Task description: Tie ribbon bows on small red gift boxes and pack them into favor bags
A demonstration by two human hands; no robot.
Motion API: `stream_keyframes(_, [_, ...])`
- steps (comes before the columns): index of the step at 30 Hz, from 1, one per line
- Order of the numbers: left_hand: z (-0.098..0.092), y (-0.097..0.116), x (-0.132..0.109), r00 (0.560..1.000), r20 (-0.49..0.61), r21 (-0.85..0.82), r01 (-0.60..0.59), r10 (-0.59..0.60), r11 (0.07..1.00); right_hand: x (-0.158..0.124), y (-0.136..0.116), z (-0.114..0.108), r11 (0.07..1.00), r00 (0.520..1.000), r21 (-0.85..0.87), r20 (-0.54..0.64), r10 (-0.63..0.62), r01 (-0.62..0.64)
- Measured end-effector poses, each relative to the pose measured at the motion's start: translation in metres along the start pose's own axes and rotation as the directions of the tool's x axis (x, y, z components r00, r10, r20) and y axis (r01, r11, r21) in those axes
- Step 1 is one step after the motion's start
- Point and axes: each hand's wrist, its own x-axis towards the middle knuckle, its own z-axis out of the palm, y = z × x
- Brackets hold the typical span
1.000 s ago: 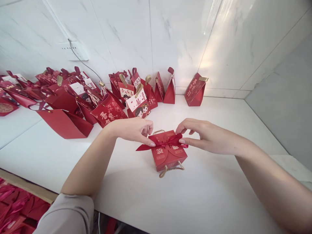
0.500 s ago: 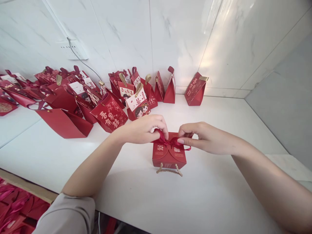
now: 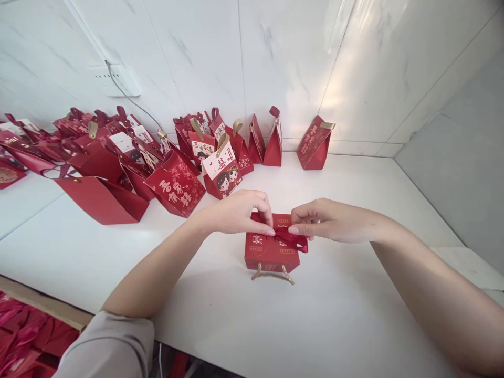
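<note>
A red gift box [image 3: 271,257] with pale printed characters sits on the white table before me, its twisted rope handle [image 3: 272,275] hanging toward me. Across its top runs a dark red ribbon [image 3: 293,239] gathered at a knot. My left hand [image 3: 248,212] reaches in from the left, thumb and fingers pinched on the ribbon beside the knot. From the right, my right hand [image 3: 321,220] pinches the ribbon just right of the knot. The ribbon's tail drapes over the box's right side. My fingers partly hide the knot and the far part of the lid.
Several red gift boxes [image 3: 177,184] with ribbon loops crowd the table's left and back. One box [image 3: 315,144] stands apart near the tiled wall [image 3: 283,63]. A grey cable [image 3: 129,97] runs from a wall socket [image 3: 118,81]. More red items with ribbons [image 3: 31,336] lie below at lower left.
My left hand has shifted slightly right, its thumb now at the knot. The ribbon's right loop and tail now spread lower over the box's right side. The box stays in place.
</note>
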Motion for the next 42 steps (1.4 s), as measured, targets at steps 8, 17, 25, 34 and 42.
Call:
stream_keyframes(8, [0.002, -0.003, 0.002, 0.999, 0.002, -0.012, -0.036, 0.036, 0.999, 0.003, -0.001, 0.001, 0.985, 0.989, 0.101, -0.060, -0.138, 0.143])
stream_keyframes(17, [0.003, -0.006, 0.005, 0.995, 0.017, 0.013, -0.095, 0.095, 0.995, 0.017, 0.002, 0.012, 0.984, 0.935, -0.054, -0.309, -0.177, 0.169])
stream_keyframes(25, [0.003, -0.005, 0.006, 0.995, 0.025, 0.004, -0.098, 0.098, 0.995, 0.015, 0.001, 0.012, 0.994, 0.930, -0.051, -0.350, -0.110, 0.098])
stream_keyframes(34, [-0.014, -0.001, -0.004, 0.993, 0.118, -0.012, -0.017, 0.018, 1.000, 0.011, 0.001, 0.008, 0.999, 0.911, -0.042, -0.411, -0.040, 0.025])
stream_keyframes(42, [-0.041, -0.004, -0.023, 0.968, 0.159, 0.089, 0.180, -0.193, 0.980, -0.009, -0.005, -0.001, 0.980, 0.873, -0.197, -0.476, -0.107, 0.013])
